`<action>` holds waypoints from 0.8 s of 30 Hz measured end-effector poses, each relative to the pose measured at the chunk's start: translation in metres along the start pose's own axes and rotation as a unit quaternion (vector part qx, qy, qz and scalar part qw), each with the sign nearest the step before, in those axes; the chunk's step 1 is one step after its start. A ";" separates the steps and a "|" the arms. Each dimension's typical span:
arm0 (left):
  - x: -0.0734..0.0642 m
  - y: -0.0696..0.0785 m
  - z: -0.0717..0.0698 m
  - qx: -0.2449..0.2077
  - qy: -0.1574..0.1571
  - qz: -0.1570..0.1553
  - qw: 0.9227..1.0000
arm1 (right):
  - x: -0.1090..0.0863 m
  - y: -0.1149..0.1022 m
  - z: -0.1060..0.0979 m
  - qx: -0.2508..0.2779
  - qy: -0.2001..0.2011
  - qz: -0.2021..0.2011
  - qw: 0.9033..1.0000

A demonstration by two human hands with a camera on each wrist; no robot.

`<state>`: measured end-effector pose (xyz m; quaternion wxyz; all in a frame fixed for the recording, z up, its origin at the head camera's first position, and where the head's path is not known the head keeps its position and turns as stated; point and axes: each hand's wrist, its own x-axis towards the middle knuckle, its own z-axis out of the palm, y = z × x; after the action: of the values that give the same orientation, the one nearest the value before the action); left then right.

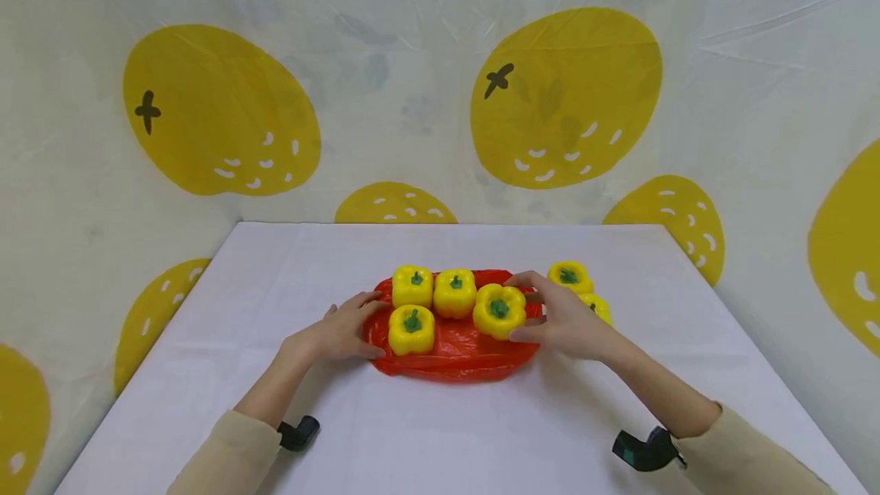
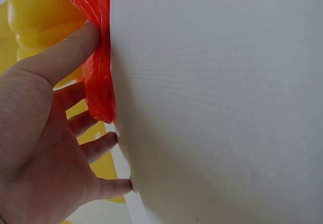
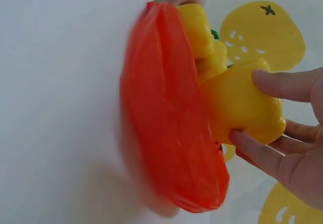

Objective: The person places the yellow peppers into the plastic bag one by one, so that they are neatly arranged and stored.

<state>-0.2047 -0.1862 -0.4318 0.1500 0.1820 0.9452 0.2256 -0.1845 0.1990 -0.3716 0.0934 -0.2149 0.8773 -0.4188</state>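
Observation:
A red plastic bag [image 1: 457, 354], spread with its mouth upward, lies mid-table. Three yellow bell peppers [image 1: 411, 329] with green stems sit upright on its left and middle part. My right hand [image 1: 567, 319] pinches another yellow bell pepper [image 3: 242, 103] between thumb and fingers, over the right side of the bag, its green stem toward the head camera. At the bag's left edge rests my left hand [image 1: 340, 327]. In the left wrist view its thumb touches the red plastic [image 2: 98, 82], while the other fingers spread out along the far side.
Behind my right hand, two more yellow bell peppers, a far one [image 1: 570, 276] and a partly hidden one [image 1: 596, 308], stand on the white tabletop [image 1: 440, 434]. A curtain [image 1: 399, 113] printed with yellow fruit hangs behind the table. Each wrist carries a black camera [image 1: 299, 432].

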 end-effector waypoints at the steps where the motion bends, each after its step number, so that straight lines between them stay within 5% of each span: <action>1: 0.000 0.000 0.000 0.001 -0.001 -0.001 1.000 | 0.001 -0.001 0.003 -0.004 0.000 -0.003 1.000; 24: 0.002 -0.002 0.001 0.012 0.001 -0.007 1.000 | 0.014 0.000 0.053 0.005 -0.003 -0.005 1.000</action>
<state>-0.2064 -0.1868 -0.4344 0.1479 0.1771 0.9494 0.2131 -0.1787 0.1554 -0.4046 0.0949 -0.2198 0.8737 -0.4234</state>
